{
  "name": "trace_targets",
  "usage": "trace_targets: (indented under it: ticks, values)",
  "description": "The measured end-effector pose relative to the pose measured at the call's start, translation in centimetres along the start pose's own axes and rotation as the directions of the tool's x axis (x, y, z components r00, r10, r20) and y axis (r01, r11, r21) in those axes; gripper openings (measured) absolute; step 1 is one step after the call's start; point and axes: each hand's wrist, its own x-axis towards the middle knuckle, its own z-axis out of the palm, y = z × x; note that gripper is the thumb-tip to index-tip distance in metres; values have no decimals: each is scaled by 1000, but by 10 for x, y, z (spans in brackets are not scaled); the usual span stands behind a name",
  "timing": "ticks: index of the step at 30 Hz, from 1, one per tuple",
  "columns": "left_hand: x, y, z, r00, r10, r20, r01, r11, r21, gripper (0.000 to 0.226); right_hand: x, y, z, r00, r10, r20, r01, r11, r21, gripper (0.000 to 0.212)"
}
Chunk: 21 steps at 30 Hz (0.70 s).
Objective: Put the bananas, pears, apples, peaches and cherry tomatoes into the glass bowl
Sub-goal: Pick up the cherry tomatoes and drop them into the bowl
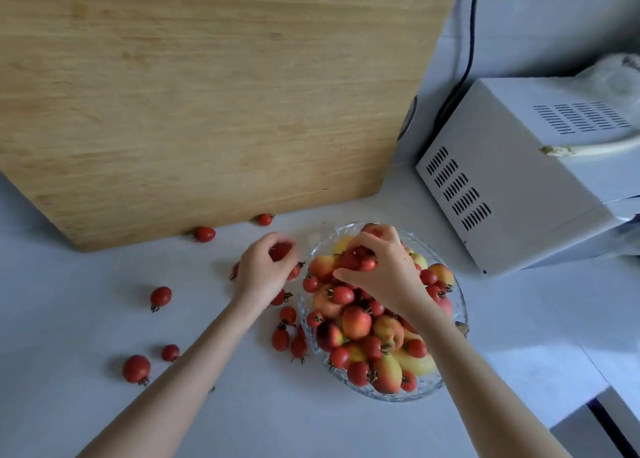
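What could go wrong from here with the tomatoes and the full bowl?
1. The bowl is heaped; the tomatoes that the right hand holds may roll off the pile.
2. The left hand holds a tomato; its forearm may knock the loose tomato beside it.

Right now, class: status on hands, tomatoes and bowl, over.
Left hand grips a tomato beside the bowl. Right hand holds tomatoes over the bowl's fruit. Loose tomatoes on the counter, nothing in the way.
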Motion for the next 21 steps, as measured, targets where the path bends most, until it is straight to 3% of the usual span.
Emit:
trace_targets:
  ticks: [3, 6, 12, 17, 21]
  values:
    - [5, 19, 41, 960, 258, 109, -269, 958, 100, 12, -14, 45, -25, 982, 159, -104, -149, 984, 93, 29]
    - [29, 38, 75, 934, 317, 168, -343, 924, 167, 13, -12, 90, -42, 946, 292, -139, -268, 949, 167, 25]
    - [81, 40, 109, 977, 19, 212, -114, 888, 445, 16, 39, 124, -41, 853, 519, -49, -501, 842, 203, 40]
    - [98, 42, 108, 940, -80, 332, -125, 824, 553, 50, 73, 119, -31, 822, 565, 64, -559, 824, -94, 56]
    - [110, 47, 95, 876, -225, 427, -33, 855, 518, 43, 87, 117, -37, 785, 586, 202, -548, 808, -215, 65]
